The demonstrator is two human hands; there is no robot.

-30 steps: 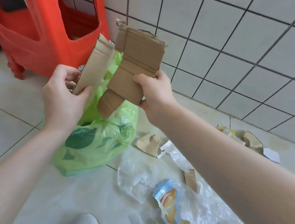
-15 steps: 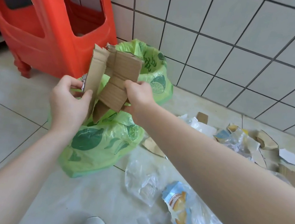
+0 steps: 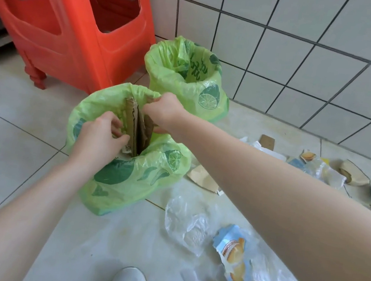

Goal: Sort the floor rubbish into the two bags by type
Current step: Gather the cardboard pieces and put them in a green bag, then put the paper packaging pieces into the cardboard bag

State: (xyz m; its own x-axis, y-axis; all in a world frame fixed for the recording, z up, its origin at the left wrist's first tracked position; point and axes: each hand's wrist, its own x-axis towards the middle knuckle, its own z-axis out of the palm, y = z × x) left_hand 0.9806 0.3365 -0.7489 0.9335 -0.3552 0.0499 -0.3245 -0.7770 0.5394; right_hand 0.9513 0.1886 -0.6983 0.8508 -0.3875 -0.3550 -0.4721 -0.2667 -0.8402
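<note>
Two hands reach into the near green bag (image 3: 126,177) on the floor: the left hand (image 3: 100,138) and right hand (image 3: 163,112), fingers curled, each pinch upright cardboard pieces (image 3: 138,130) standing inside its mouth.

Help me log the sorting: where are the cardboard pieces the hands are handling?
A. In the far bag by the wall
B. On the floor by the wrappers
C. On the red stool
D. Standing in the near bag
D: the cardboard stands upright in the near bag, with the left hand and right hand at its mouth.
</note>
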